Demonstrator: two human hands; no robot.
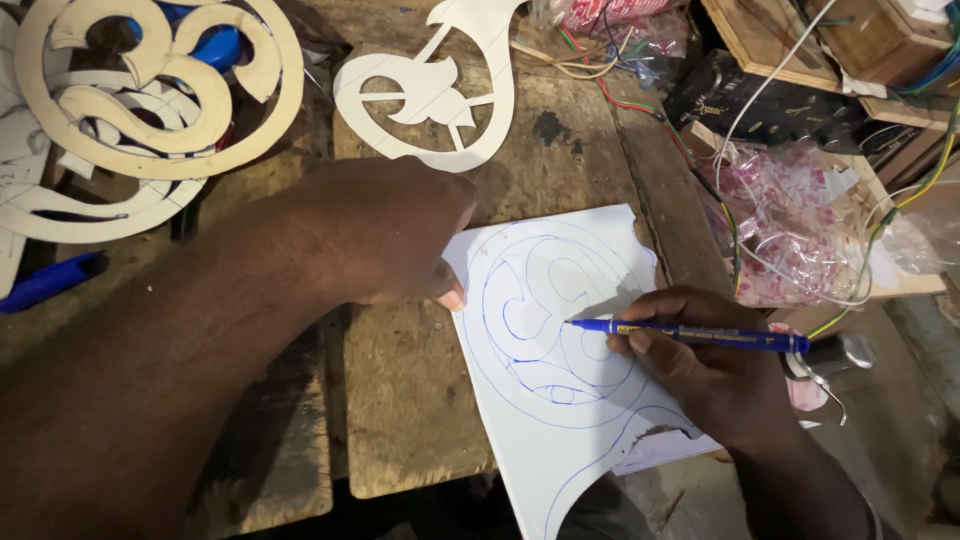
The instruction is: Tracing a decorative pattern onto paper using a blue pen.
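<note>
Rough wooden boards [400, 400] make up the bench, worn and stained, with clutter crowding its far edge. Nearest the camera lies a white sheet [560, 400], its right edge ragged, bearing blue curved outlines inside a drawn ring. The right hand [710, 380] rests on the sheet with its fingers pinched round a blue marker [690, 334], the tip touching a line near the middle of the design. The left hand [385, 235] presses the sheet's upper left corner, fingers curled together, thumb down on the paper. By the look of it the step in hand is tracing the pattern; most of the inner curves are drawn, and carrying the line on would call for the sheet staying pinned and a slow, even stroke. Farther off lie cream cut-outs [160, 90] of similar curled shape, a second cut-out [440, 90], a blue tool [50, 280] at left, tangled wires [760, 120] and a pink patterned bag [800, 220] at right.
</note>
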